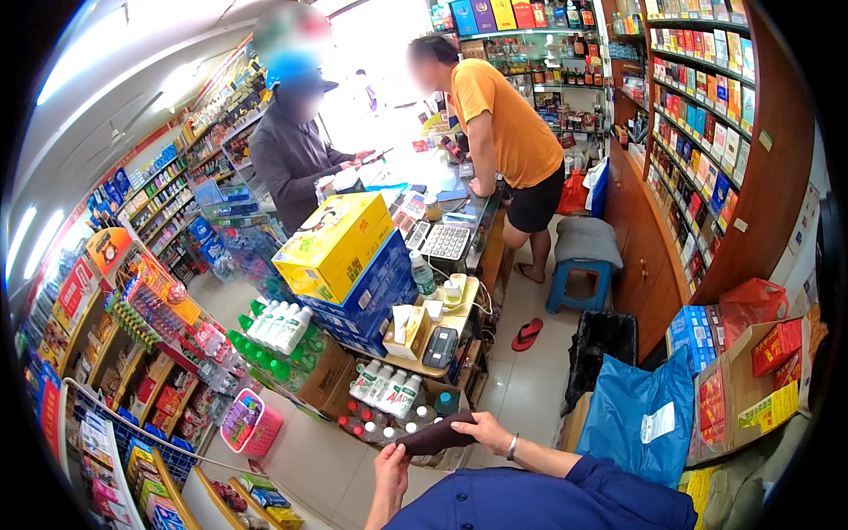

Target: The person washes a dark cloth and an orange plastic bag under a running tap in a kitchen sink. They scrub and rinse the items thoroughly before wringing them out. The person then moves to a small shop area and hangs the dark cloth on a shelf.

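Stretched between my two hands is a long, narrow piece of dark brown cloth (pixel 436 439); its exact kind does not show. My left hand (pixel 390 471) pinches one end. The other end is gripped by my right hand (pixel 489 435), slightly higher, with a silver bracelet at that wrist. Just beyond the cloth, a cardboard box holds white bottles (pixel 387 389) and several bottles with red caps (pixel 362 420), partly hidden by the cloth and my hands.
Ahead stand stacked yellow (pixel 340 243) and blue cartons beside a small table with a tissue box (pixel 407 331). A person in orange (pixel 508 124) leans on the counter, facing a person in a blue cap. At right are a black bin (pixel 605 349), a blue plastic bag (pixel 640 415) and an open carton.
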Demonstrator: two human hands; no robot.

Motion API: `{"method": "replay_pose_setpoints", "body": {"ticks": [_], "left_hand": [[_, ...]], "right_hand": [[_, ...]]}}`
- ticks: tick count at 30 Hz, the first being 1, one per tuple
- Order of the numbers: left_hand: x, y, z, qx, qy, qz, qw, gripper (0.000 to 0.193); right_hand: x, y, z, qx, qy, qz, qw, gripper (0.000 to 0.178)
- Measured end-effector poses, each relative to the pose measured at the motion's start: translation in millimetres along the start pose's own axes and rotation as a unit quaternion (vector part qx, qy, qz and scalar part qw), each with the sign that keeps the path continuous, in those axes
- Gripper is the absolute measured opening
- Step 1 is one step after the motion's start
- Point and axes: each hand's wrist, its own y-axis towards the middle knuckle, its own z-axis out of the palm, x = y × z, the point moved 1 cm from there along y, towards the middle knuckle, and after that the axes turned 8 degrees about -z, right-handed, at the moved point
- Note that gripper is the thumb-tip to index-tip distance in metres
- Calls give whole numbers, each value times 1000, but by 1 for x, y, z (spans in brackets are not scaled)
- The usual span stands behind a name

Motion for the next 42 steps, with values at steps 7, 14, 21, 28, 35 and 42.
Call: {"method": "replay_pose_setpoints", "body": {"ticks": [7, 14, 21, 28, 35, 42], "left_hand": [[0, -2, 11, 17, 119, 7, 993, 7], [-7, -9, 19, 34, 150, 10, 988, 7], [1, -5, 3, -61, 184, -30, 981, 9], [32, 2, -18, -153, 165, -45, 973, 16], [30, -7, -8, -145, 182, 55, 971, 22], [22, -22, 11, -110, 558, 250, 784, 32]], "right_hand": [[-40, -13, -17, 5, 280, 225, 933, 38], [-52, -19, -13, 14, 309, 281, 909, 34], [-32, 0, -24, -58, 73, 53, 994, 15], [-53, 10, -30, -105, -129, -6, 986, 14], [-78, 8, -40, -215, -149, 17, 965, 38], [-31, -9, -22, -21, -525, -187, 830, 38]]}}
